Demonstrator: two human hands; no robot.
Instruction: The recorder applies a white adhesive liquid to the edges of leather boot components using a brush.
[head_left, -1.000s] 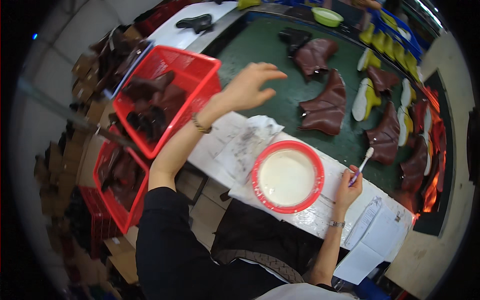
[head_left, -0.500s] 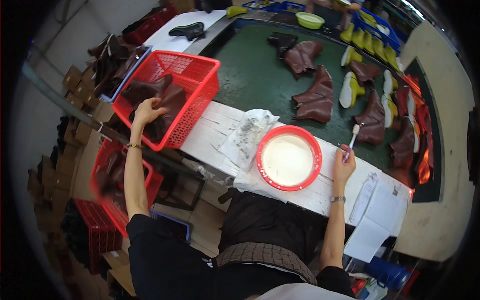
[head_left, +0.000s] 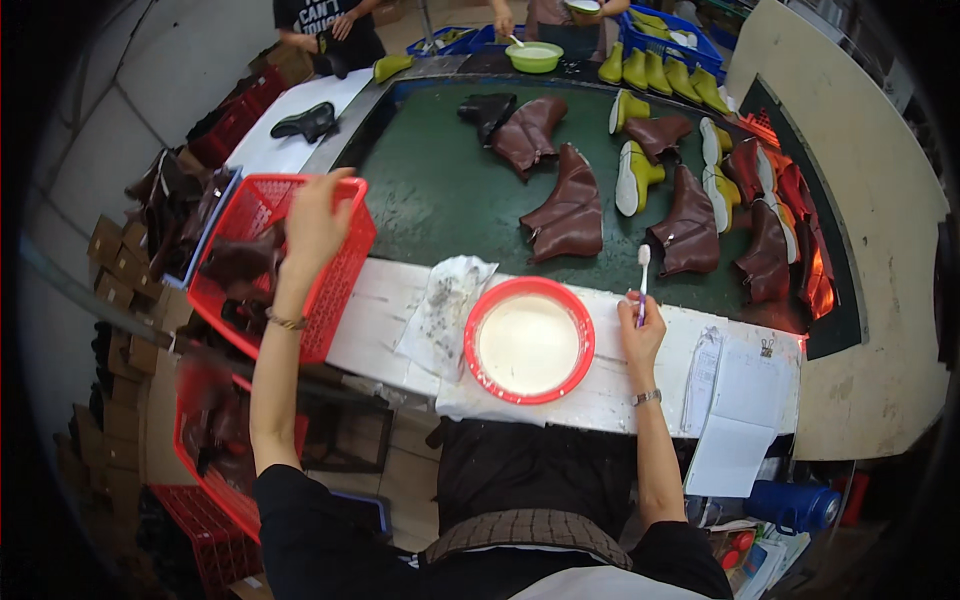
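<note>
Now lifts left grip (head_left: 318, 222), loosely spread, apparently empty, above the red basket (head_left: 345, 268), up from the brown boots (head_left: 235, 262) inside; keeps toothbrush (head_left: 643, 264) pinched in right grip (head_left: 643, 328) near the red bowl (head_left: 586, 342). Seems to leave brushing on hold.

White bench (head_left: 370, 325) along the near side is carrying a red bowl (head_left: 583, 345) of white fluid, a dark-spotted cloth (head_left: 445, 305) just left of it, and clipped papers (head_left: 745, 410) toward the right, lower sheets hanging over the edge. Beyond it the green surface (head_left: 410, 190) is bearing brown boots (head_left: 568, 210) lying on their sides, a black boot (head_left: 488, 112) touching one at the far left, and yellow shoe forms with white soles (head_left: 630, 178) farther right — crowding toward the orange glow. Upper left, a white table (head_left: 265, 140) is holding one black shoe (head_left: 305, 122).
</note>
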